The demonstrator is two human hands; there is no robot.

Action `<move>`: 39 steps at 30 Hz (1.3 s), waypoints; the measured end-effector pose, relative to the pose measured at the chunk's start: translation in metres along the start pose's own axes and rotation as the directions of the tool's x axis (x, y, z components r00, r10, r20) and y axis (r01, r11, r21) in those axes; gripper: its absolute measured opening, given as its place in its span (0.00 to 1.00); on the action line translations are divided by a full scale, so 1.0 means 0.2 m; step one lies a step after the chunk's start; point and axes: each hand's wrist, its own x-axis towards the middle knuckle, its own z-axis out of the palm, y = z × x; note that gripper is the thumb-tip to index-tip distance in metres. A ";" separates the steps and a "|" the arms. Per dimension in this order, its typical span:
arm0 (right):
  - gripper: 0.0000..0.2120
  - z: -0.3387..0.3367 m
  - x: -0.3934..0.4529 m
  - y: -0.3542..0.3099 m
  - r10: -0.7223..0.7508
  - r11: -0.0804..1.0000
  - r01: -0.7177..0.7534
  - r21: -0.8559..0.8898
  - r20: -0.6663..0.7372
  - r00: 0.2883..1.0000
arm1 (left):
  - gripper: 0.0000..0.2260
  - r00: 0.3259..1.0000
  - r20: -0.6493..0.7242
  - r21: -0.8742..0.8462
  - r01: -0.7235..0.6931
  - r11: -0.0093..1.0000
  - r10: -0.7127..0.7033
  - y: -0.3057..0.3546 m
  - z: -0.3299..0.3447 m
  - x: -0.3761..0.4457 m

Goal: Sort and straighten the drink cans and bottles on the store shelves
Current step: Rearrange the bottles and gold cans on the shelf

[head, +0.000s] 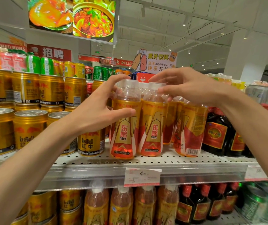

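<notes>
While wrapped round the shoulder of the front-left bottle (126,122), thumb across the label and fingers curled behind the neck, left hand (94,109) pictured gripping that bottle upright at the shelf edge (146,161). Just beside it, right hand (190,88) poised at the cap and neck of the second bottle (153,122), fingertips touching or nearly touching the clear plastic; cannot tell whether closed on it, fingers looking spread rather than clenched. Both bottles standing with long axes vertical, labels facing out, sides touching or all but touching. Beyond the right hand's grip, a third bottle (190,129) seen leaning slightly and turned barcode-forward, nearer the right hand than the left, and likely next to be straightened. Outward to the left of the left-hand grip, gold cans (91,142) stacked in rows; outward to the right, dark bottles (216,132) with red labels. Below the grip, price tag (142,177) on the shelf rail, with more of the same bottles on the lower tier.
</notes>
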 end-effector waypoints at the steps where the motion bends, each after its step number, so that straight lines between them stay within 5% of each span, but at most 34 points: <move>1: 0.15 0.00 -0.01 0.00 -0.003 1.000 0.003 -0.014 -0.005 1.000 | 0.36 1.000 -0.003 0.004 -0.002 1.000 0.002 0.00 0.00 0.00; 7: 0.24 0.02 -0.03 -0.01 -0.004 0.995 0.001 -0.104 -0.037 0.999 | 0.37 1.000 -0.013 0.031 -0.009 0.999 0.009 0.01 0.00 0.00; 15: 0.21 0.04 -0.03 0.01 -0.029 0.987 0.015 -0.159 -0.086 0.996 | 0.39 0.999 -0.039 0.107 -0.029 0.994 0.034 0.03 0.01 -0.01; 19: 0.24 0.01 -0.10 -0.01 -0.039 0.966 0.022 -0.257 -0.061 0.997 | 0.40 0.998 -0.053 0.244 -0.030 0.969 0.044 0.03 0.03 -0.01; 21: 0.25 -0.02 -0.14 0.00 -0.068 0.941 0.009 -0.339 -0.162 0.984 | 0.40 0.995 -0.067 0.366 -0.048 0.929 0.077 0.05 0.04 -0.01; 24: 0.26 -0.08 -0.17 0.08 -0.029 0.833 -0.164 -0.528 -0.338 0.941 | 0.38 0.980 -0.074 0.507 -0.124 0.853 0.187 0.12 0.06 0.02; 27: 0.36 -0.05 -0.19 0.19 0.151 0.669 -0.360 -0.650 -0.355 0.923 | 0.36 0.970 -0.056 0.582 -0.160 0.797 0.236 0.22 0.14 0.09; 33: 0.32 -0.04 -0.24 0.24 0.145 0.827 -0.281 -0.487 -0.299 0.943 | 0.33 0.966 -0.078 0.695 -0.125 0.708 0.248 0.22 0.27 0.16; 39: 0.25 -0.06 -0.26 0.24 0.062 0.997 -0.071 -0.032 -0.225 0.972 | 0.31 0.953 -0.125 0.678 -0.120 0.725 0.275 0.20 0.27 0.15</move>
